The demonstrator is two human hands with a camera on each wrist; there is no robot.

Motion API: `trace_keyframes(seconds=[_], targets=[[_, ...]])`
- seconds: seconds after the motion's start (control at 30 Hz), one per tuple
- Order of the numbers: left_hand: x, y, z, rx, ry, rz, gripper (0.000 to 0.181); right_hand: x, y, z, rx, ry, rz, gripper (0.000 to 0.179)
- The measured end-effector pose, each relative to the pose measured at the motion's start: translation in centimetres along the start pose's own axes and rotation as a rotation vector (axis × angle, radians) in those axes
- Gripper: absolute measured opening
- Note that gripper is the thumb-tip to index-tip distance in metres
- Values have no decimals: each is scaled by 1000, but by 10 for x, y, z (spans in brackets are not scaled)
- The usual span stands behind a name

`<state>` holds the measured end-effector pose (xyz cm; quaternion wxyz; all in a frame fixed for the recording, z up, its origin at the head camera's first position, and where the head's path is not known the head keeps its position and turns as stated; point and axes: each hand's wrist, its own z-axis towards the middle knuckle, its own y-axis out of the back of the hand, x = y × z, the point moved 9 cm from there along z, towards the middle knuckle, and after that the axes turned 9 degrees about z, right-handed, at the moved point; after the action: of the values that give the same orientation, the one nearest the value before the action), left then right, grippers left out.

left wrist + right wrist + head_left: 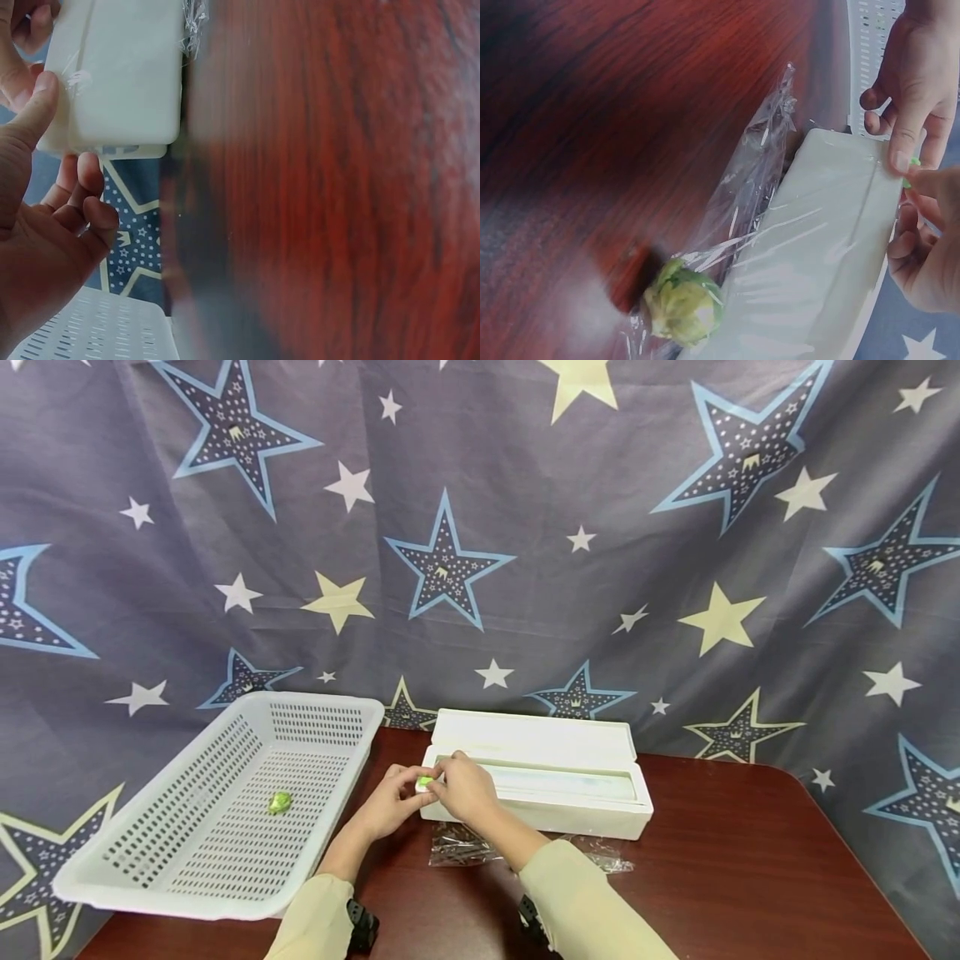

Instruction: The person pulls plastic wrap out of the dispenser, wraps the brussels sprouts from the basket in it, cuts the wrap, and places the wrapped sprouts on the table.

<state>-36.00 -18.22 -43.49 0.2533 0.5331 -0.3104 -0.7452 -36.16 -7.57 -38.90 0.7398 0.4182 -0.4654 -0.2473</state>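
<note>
A long white cling film box (536, 814) lies on the table with its lid (534, 735) raised and a pale roll (562, 782) inside. At its left end sits a small green slide cutter (425, 782). My left hand (392, 800) grips that end, thumb on the front edge and fingers around the side. With bent fingertips my right hand (467, 787) pinches the green cutter, close against the left hand. Clear film (742, 187) hangs over the front of the box onto the table. A Brussels sprout (684, 304) is by the film, hidden in the head view.
A white slotted plastic basket (330, 852) stands on the left, holding another Brussels sprout (279, 802). Behind the brown table (735, 868) hangs a grey curtain (525, 627) printed with stars.
</note>
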Motion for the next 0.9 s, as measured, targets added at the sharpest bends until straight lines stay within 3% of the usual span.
trace_keyframes(seconds=[0.27, 0.9], targets=[[-1, 2, 1, 6, -1, 25, 29, 2, 1, -1, 51, 43, -29, 16], [-6, 4, -2, -23, -23, 56, 26, -1, 2, -4, 67, 115, -53, 15]])
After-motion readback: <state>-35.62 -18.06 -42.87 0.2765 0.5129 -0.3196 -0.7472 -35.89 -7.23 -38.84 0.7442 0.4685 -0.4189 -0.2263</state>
